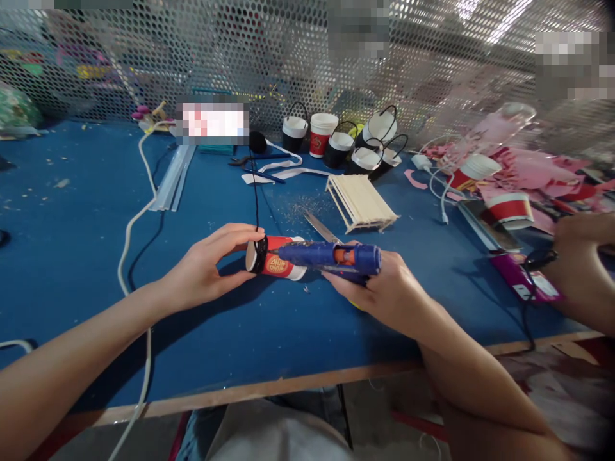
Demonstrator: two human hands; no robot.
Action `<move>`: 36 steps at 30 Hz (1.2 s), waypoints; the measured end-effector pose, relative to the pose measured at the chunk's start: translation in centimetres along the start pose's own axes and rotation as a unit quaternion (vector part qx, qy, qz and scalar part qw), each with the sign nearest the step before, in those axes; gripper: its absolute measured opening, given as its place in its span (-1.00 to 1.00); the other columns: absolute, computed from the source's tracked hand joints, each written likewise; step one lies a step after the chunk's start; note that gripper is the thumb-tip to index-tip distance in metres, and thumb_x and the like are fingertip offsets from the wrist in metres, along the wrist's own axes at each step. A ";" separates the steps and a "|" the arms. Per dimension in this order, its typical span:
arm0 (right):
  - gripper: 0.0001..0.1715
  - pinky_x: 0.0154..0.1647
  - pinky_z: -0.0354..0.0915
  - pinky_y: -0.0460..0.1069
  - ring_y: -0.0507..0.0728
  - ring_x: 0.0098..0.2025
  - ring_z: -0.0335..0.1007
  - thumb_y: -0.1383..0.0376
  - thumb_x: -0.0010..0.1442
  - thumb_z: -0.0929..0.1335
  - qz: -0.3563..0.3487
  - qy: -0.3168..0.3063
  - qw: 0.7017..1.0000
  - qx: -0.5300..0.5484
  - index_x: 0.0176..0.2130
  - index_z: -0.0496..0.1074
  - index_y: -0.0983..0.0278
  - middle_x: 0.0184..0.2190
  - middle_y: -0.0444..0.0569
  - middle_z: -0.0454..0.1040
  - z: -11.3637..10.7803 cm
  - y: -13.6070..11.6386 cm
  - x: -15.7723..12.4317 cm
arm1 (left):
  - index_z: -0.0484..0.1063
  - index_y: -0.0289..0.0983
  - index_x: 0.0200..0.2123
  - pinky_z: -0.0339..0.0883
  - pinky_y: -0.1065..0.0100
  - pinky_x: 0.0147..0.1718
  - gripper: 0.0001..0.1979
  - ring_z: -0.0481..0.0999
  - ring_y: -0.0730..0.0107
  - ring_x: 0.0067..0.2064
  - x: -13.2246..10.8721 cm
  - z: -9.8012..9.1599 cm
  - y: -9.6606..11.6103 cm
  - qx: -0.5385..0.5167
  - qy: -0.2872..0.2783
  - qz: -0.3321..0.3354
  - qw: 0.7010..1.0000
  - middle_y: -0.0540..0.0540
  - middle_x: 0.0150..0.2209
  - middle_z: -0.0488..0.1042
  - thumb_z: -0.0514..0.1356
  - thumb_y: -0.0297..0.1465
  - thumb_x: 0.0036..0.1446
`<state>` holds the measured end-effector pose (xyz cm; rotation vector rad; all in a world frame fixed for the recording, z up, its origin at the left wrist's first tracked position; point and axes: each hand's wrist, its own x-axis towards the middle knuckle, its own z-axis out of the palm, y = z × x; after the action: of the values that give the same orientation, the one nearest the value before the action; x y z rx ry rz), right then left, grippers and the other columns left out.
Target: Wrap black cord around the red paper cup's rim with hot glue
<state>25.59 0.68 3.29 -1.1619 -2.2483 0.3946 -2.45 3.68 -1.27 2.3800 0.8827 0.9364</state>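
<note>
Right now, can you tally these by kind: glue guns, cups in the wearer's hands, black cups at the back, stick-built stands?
Glue gun, in the right hand: 1
Red cup, in the left hand: 1
Black cups: 5
Stick-built stand: 1
Total: 8

No wording could be read with certainty. The red paper cup [290, 269] lying on its side bore a round gold emblem [277, 264] resembling a double-happiness character. Toward one o'clock from it, an upright red-and-white cup [316, 146] carried a gold mark [323, 142] too small to decipher. At three o'clock, white markings [523, 292] on a purple box [512, 271] were illegible.
</note>
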 end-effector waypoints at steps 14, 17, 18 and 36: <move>-0.83 -0.53 0.17 -0.10 -0.02 -0.57 0.20 0.24 0.12 0.35 0.031 0.009 0.999 -0.017 -0.44 0.33 0.28 -0.59 -0.14 0.37 -0.2 0.4 0.1 | 0.22 -0.26 0.11 0.33 0.22 0.09 -0.53 0.38 0.22 0.11 0.3 -0.2 0.6 0.101 -0.008 0.055 0.993 -0.22 0.06 0.39 0.20 -0.47 0.12; -0.81 -0.54 0.16 -0.10 -0.02 -0.58 0.18 0.24 0.13 0.35 0.039 -0.013 0.999 -0.010 -0.47 0.31 0.28 -0.59 -0.14 0.35 -0.4 0.3 0.0 | 0.22 -0.28 0.11 0.32 0.25 0.09 -0.53 0.37 0.23 0.12 0.2 -0.2 0.6 0.103 -0.010 0.059 0.993 -0.23 0.07 0.39 0.20 -0.47 0.12; -0.80 -0.54 0.16 -0.10 -0.03 -0.58 0.16 0.25 0.12 0.34 0.039 -0.023 0.999 -0.010 -0.48 0.30 0.28 -0.60 -0.14 0.34 -0.5 0.2 0.0 | 0.22 -0.28 0.12 0.32 0.25 0.10 -0.53 0.37 0.23 0.12 0.2 -0.3 0.6 0.102 -0.010 0.060 0.993 -0.23 0.07 0.38 0.20 -0.47 0.12; -0.78 -0.53 0.20 -0.07 0.04 -0.54 0.32 0.20 0.12 0.34 0.057 -0.029 0.998 0.002 -0.30 0.44 0.32 -0.53 -0.05 0.47 -0.7 0.3 0.4 | 0.18 -0.18 0.16 0.37 0.18 0.06 -0.50 0.40 0.17 0.11 0.2 -0.3 0.8 0.114 -0.019 0.054 0.992 -0.20 0.08 0.39 0.15 -0.44 0.15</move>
<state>26.07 1.16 3.84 -1.2959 -2.2349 0.4829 -2.19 3.34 -0.50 2.6541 0.8979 0.8683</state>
